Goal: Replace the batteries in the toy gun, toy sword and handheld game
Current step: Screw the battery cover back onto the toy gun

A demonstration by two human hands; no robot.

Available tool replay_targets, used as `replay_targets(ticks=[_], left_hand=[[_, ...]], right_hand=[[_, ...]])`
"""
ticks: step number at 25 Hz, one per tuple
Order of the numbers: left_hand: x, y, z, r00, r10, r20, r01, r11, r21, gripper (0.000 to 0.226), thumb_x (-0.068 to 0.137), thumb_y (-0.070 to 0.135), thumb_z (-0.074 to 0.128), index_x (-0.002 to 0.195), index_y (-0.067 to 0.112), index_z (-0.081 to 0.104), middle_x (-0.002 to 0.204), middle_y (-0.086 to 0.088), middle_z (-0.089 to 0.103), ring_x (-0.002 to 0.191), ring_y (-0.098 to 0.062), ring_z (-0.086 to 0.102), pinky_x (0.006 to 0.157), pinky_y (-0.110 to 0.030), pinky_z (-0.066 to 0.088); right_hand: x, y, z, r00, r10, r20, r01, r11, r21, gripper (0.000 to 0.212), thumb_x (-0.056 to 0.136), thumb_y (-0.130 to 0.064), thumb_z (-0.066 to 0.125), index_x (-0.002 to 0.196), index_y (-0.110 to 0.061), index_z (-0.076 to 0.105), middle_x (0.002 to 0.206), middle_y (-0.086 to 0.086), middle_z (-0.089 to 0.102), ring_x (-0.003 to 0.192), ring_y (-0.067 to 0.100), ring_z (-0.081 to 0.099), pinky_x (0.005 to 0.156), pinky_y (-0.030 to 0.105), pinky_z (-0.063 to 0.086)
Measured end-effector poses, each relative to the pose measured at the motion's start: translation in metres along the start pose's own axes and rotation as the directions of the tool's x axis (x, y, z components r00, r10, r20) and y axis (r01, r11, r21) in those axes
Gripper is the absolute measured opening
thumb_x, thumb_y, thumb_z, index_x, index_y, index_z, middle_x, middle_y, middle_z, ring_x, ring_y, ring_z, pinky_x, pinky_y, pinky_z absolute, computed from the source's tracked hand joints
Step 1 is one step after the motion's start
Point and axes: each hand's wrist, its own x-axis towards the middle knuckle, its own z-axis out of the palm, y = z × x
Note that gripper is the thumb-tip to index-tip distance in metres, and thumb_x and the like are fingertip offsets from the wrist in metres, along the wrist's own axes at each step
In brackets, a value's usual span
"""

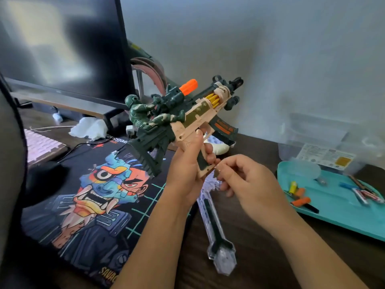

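1. We see the tan and dark-green plastic toy gun (187, 115), with an orange muzzle tip and a camouflaged soldier figure on its stock, held up in the air above the dark wooden counter (260, 236), its muzzle tilted up and away.
2. The left hand (185, 170) has its fingers wrapped around the gun's pistol grip, thumb lying along the tan side.
3. The right hand (248, 182) is curled, thumb and forefinger pinching a small dark piece (216, 174) at the bottom end of that grip; we cannot tell what it is.
4. The clear plastic toy sword (216, 234) with a dark-green core lies flat on the counter beneath the hands.
5. A white handheld game (219, 150) with pale-blue bumps lies on the counter behind the gun, mostly hidden.
6. To the right sits a teal plastic tray (337, 217) holding a yellow battery (293, 187), an orange battery (302, 201) and other small items too blurred to name.
7. To the left lie a black printed mat (93, 195) showing a colourful mask, a pink keyboard (39, 144), and a dark monitor (62, 49) stands behind them.
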Motion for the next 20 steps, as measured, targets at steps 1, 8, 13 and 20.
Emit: replay_targets(ticks=[1, 8, 13, 20], left_hand=[[0.004, -0.01, 0.012, 1.0, -0.012, 0.013, 0.012, 1.0, -0.006, 0.031, 0.102, 0.031, 0.047, 0.128, 0.014, 0.055, 0.072, 0.0, 0.05, 0.055, -0.009, 0.045, 0.05, -0.02, 0.044], [0.02, -0.058, 0.064, 0.999, -0.045, 0.001, 0.045, 0.996, -0.076, 0.018, 0.102, 0.026, 0.05, 0.113, 0.015, 0.059, 0.068, 0.0, 0.052, 0.052, -0.01, 0.045, 0.055, -0.025, 0.05], [0.019, -0.062, 0.061, 1.0, -0.025, -0.016, 0.024, 0.997, -0.077, 0.017, 0.102, 0.025, 0.048, 0.112, 0.014, 0.058, 0.069, 0.0, 0.052, 0.05, -0.009, 0.046, 0.058, -0.025, 0.052], [0.011, -0.061, 0.05, 0.996, 0.009, -0.092, -0.019, 0.994, -0.107, 0.015, 0.1, 0.026, 0.051, 0.104, 0.018, 0.063, 0.067, 0.001, 0.053, 0.052, -0.009, 0.046, 0.059, -0.027, 0.052]], right_hand=[[-0.002, 0.005, -0.005, 1.0, 0.005, -0.018, -0.006, 1.0, -0.018, 0.011, 0.093, -0.026, 0.056, 0.085, -0.026, 0.063, 0.067, -0.006, 0.065, 0.057, -0.002, 0.06, 0.052, 0.01, 0.045], [-0.003, 0.046, -0.043, 0.969, 0.142, -0.204, -0.156, 0.986, -0.053, 0.012, 0.093, -0.029, 0.056, 0.087, -0.024, 0.064, 0.068, -0.003, 0.068, 0.059, 0.006, 0.063, 0.055, 0.013, 0.049], [0.0, 0.057, -0.041, 0.959, 0.213, -0.185, -0.21, 0.977, 0.036, 0.014, 0.092, -0.028, 0.058, 0.086, -0.02, 0.067, 0.069, -0.001, 0.069, 0.06, 0.01, 0.065, 0.056, 0.017, 0.051], [0.0, 0.058, -0.03, 0.958, 0.253, -0.135, -0.215, 0.945, 0.247, 0.011, 0.091, -0.02, 0.06, 0.085, -0.013, 0.067, 0.067, 0.001, 0.068, 0.058, 0.008, 0.065, 0.055, 0.022, 0.054]])
